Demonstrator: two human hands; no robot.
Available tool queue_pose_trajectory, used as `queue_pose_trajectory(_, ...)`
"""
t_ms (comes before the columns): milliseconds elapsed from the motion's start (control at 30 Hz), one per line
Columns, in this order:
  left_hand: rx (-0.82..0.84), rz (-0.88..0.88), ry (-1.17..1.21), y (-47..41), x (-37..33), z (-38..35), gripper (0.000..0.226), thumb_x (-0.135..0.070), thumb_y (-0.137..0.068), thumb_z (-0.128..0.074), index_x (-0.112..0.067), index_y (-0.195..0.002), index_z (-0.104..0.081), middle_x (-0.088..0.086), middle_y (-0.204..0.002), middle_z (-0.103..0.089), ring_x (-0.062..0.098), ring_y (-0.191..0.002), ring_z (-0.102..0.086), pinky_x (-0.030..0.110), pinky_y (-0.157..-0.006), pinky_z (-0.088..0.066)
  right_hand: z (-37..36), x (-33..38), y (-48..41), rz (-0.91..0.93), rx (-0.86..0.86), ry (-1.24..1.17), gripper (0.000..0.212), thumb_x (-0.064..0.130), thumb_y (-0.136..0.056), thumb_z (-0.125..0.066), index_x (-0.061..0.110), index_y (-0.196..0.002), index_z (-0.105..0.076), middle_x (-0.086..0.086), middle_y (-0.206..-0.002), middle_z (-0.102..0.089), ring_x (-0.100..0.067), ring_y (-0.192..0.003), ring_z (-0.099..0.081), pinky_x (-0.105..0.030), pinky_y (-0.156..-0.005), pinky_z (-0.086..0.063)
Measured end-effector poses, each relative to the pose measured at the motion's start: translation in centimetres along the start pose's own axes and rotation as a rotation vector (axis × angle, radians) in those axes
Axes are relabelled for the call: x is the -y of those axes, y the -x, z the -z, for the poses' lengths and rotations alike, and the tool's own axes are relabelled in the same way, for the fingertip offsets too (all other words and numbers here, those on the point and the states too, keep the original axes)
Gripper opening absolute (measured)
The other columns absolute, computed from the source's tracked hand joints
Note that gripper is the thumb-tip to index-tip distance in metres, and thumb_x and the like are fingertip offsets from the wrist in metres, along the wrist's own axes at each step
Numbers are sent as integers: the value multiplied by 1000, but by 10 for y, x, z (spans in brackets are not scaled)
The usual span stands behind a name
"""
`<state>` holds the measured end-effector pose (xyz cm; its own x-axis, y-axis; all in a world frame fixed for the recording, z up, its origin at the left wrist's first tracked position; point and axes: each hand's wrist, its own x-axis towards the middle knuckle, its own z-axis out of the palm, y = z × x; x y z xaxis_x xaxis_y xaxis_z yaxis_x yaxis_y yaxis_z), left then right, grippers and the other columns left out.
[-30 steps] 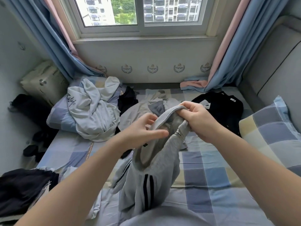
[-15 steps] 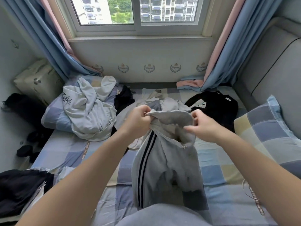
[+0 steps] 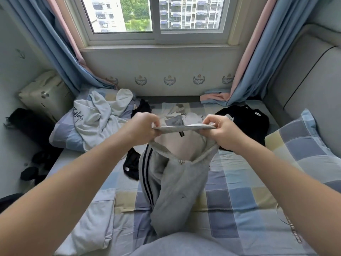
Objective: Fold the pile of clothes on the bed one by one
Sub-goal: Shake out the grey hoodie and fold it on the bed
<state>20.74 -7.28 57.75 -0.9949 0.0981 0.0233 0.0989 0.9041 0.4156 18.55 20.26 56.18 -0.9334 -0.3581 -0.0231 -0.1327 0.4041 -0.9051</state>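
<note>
Head view: both hands (left hand [image 3: 142, 129], right hand [image 3: 222, 133]) pinch trousers' [image 3: 173, 182] waistband taut.

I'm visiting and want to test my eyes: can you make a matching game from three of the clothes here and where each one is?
Things:
1. grey sweatpants with dark side stripes
2. crumpled white sweatshirt with lettering
3. black shirt

Places:
A. lying on the checked bed sheet, far right
B. heaped on the checked pillow, far left
C. pinched at the waistband by the left hand and right hand

Pairs: 1-C, 2-B, 3-A.
</note>
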Motion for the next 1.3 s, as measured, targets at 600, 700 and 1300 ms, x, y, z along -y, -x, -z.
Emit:
queue_pose_trajectory(600, -12, 120, 371, 12, 92, -13, 13, -25, -99, -45, -24, -86, -44, 4, -76, -57, 22, -67, -51, 47, -63, -48, -70, 32, 18, -190, -181, 376, 18, 18, -97, -50, 8, -90, -63, -9, -91, -64, -28, -83, -59, -43, -76, -49)
queue_pose_trajectory(700, 22, -2, 350, 20, 111, -6, 27, -43, -103, -44, -26, -83, -42, 0, -72, -53, 20, -64, -49, 42, -60, -43, -97, 26, 27, -307, -157, 150, 27, 12, -99, -41, -6, -102, -60, -9, -90, -60, -23, -83, -54, -39, -75, -47)
queue_pose_trajectory(1300, 660, -198, 239, 135, 166, 66, 58, -30, -61, -92, -28, -111, -63, -10, -104, -74, 9, -98, -71, 33, -86, -58, -162, 84, 74, -149, 398, 37, 38, 4, -77, -82, 32, -102, -73, 5, -101, -76, -9, -97, -72, -20, -77, -55)
